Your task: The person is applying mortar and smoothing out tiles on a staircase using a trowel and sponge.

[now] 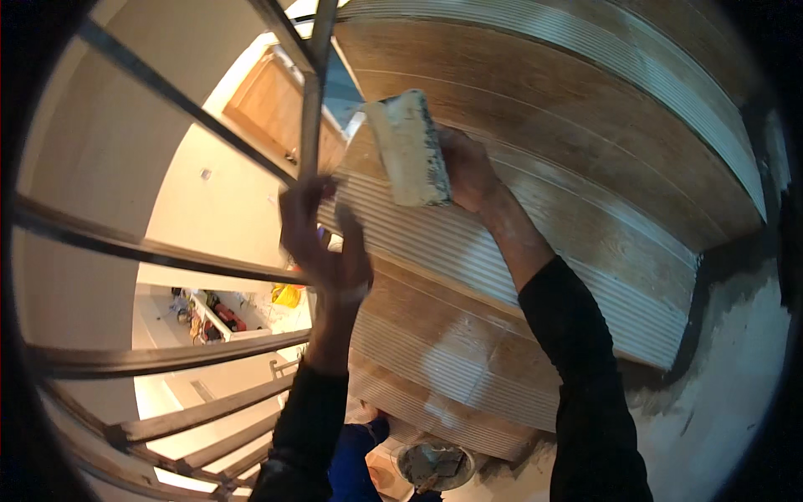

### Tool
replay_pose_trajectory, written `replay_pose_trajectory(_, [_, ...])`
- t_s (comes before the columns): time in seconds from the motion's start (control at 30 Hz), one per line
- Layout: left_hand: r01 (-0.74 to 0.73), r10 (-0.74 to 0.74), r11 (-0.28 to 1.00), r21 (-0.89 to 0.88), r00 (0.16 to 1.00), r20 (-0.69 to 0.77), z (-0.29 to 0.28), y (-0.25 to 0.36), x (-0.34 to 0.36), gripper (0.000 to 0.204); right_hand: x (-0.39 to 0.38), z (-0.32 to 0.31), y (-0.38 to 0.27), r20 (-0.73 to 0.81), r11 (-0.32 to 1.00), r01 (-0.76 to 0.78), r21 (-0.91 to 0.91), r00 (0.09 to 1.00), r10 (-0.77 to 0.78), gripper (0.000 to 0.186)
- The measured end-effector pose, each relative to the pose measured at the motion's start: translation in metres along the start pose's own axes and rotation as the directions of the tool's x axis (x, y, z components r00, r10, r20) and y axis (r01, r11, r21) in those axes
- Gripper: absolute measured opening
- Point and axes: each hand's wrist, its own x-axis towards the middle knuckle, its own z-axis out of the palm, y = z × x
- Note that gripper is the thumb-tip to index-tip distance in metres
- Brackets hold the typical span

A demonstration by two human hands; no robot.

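My right hand point(470, 170) grips a sponge float point(407, 151), a pale yellowish rectangular block with a dark, speckled edge. It is held tilted above a wood-look stair tread point(401, 219) with a ribbed front strip. My left hand point(328, 247) is slightly blurred beside the stair railing, its thumb and fingers apart with nothing seen between them. Just above that hand, the lower end of a metal baluster point(310, 125) meets its fingers; whether they touch is unclear. Both forearms are in dark sleeves.
More wood-look steps point(535, 92) rise ahead, and others descend below. Metal railing bars point(159, 251) run along the left. A bucket point(470, 470) with grey material stands at the bottom. Bare plastered wall point(719, 368) borders the right. Beyond the railing lies a lower room with a wooden door point(268, 100).
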Motion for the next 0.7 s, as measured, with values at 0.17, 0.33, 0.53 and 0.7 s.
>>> replay_pose_trajectory(0.17, [0.042, -0.042, 0.999, -0.025, 0.999, 0.004, 0.036, -0.020, 0.089, 0.032, 0.004, 0.024, 0.006, -0.037, 0.998, 0.037, 0.048, 0.999, -0.035, 0.059])
replay_pose_trajectory(0.33, [0.058, -0.069, 0.962, 0.268, 0.997, 0.034, 0.039, -0.055, 0.006, 0.014, -0.004, 0.005, -0.001, -0.025, 0.996, 0.080, 0.045, 0.997, -0.079, 0.059])
replay_pose_trajectory(0.53, [0.101, -0.197, 0.855, 0.509, 0.970, 0.139, 0.058, -0.050, -0.023, 0.033, -0.010, 0.008, -0.022, -0.134, 0.986, 0.149, 0.080, 0.981, -0.137, 0.056])
replay_pose_trajectory(0.7, [0.084, -0.232, 0.802, 0.591, 0.956, 0.179, 0.055, -0.055, -0.015, 0.033, -0.017, 0.081, -0.056, 0.158, 0.077, 0.335, -0.939, 0.619, -0.769, 0.050])
